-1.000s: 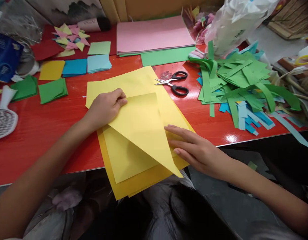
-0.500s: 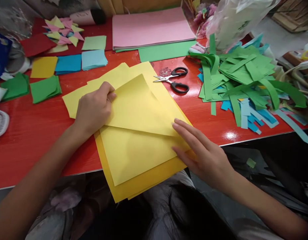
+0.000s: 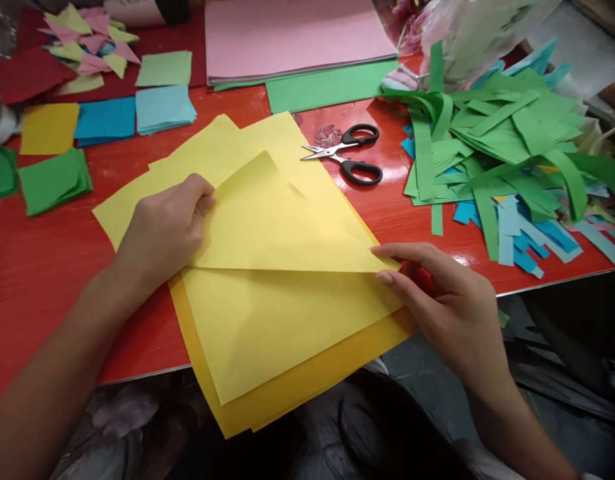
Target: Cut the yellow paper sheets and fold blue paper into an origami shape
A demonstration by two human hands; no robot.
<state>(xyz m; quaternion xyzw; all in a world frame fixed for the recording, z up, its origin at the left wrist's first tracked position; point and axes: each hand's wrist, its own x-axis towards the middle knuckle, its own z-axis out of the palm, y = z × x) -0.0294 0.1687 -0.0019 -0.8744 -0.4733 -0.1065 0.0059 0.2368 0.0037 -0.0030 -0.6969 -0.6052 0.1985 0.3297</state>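
Note:
A light yellow sheet of paper (image 3: 267,227) is folded over diagonally on top of more yellow sheets. My left hand (image 3: 170,217) is closed on its left edge, fingers curled under and partly hidden. At the right end of the fold, thumb and forefinger of my right hand (image 3: 447,300) pinch the pointed corner of the same sheet. Underneath lie darker yellow sheets (image 3: 297,407), which stick out past the table's front edge. Just beyond the paper, scissors (image 3: 344,153) with black handles rest with their blades slightly apart.
A heap of green paper strips (image 3: 512,133) with blue scraps covers the right side of the red table (image 3: 42,287). Small squares, among them blue ones (image 3: 107,120) and green ones (image 3: 54,180), lie at left. Pink sheets (image 3: 297,40) and a folded paper star (image 3: 92,40) are behind.
My right hand has gone from spread fingers beside the paper to a pinch on the folded corner. My left hand keeps its hold. The view has shifted slightly.

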